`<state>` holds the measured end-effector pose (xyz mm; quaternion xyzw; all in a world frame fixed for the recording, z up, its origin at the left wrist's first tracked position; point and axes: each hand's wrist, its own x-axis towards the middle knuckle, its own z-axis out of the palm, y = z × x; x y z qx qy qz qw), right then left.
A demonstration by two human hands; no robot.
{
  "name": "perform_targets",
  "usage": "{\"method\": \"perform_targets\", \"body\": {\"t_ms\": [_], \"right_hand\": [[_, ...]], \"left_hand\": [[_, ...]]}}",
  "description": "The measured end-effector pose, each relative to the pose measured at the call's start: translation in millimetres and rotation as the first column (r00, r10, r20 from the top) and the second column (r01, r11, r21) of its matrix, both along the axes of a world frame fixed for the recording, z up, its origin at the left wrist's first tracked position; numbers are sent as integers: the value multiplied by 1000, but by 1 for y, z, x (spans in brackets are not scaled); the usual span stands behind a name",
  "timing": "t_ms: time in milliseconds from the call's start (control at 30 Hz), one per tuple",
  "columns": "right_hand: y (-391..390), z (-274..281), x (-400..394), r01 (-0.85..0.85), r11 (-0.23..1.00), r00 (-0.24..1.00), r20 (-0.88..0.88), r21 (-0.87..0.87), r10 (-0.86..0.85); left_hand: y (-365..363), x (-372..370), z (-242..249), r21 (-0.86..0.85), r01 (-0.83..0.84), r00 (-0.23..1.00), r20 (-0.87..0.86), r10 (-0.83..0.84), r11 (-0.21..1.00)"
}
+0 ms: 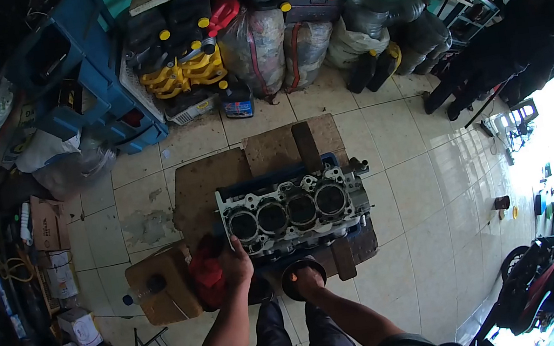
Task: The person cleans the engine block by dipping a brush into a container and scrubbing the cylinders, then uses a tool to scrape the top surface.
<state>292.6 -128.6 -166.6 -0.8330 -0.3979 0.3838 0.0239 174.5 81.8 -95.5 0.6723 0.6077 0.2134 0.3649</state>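
Engine block: lies ahead on brown sheets over the floor tiles, with 4 bores facing up.
Left hand: touches the block's near left corner; cannot tell whether closed on it.
Right hand: reaches into a dark round part near the block; cannot tell whether gripping it.
Red cloth: lies beside the left hand.

Saw grey metal engine block, lying with four round, dark bores facing up in one row. Near the block's person-side edge, noted dark, round, rimmed piece; ring or dish, cannot tell which.
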Motion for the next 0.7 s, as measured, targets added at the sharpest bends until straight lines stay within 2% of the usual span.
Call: {"method": "perform_targets", "body": {"t_ms": [33,67,133,267,333,367,433,467,533,567,633,667,700], "right_hand": [[4,28,4,78,997,994,-77,2,-77],[1,46,3,74,997,994,-75,-1,-74],[-1,68,5,236,969,966,-131,77,-224],[-15,76,4,174,979,979,-126,105,-161],[-29,53,1,123,942,992,-44,313,-115],[-32,48,2,123,942,992,-44,311,-115],[-32,50,5,168,979,986,-39,112,-165],[-29,51,9,170,978,985,-36,120,-167],[-35,51,17,63,998,998,-27,-30,-64],[-44,52,19,63,997,998,-26,-35,-64],[-45,63,24,-25,965,998,55,261,12],[-44,69,28,-26,965,998,60,262,11],[-37,100,34,130,943,989,-112,307,-99]], "left_hand": [[0,0,0,10,3,1000,2,-3,1000],[-2,-1,2,6,-1,1000,4,1,1000],[0,-1,3,-40,14,999,-38,-16,999],[1,-2,-1,-5,9,999,-51,-10,1000],[1,0,0,24,-3,1000,-2,3,1000],[1,-1,1,21,-3,1000,-2,3,1000],[0,-2,1,-33,9,999,-34,-10,999],[3,0,3,-26,12,999,-30,-13,1000],[-1,-1,-2,16,-14,1000,-27,14,1000],[-4,-3,-4,12,-14,1000,-27,14,1000],[0,-1,-3,18,-4,1000,-17,4,1000],[3,-1,-2,19,-3,1000,-13,4,1000],[2,-1,4,-20,-2,999,-51,1,1000]]}}
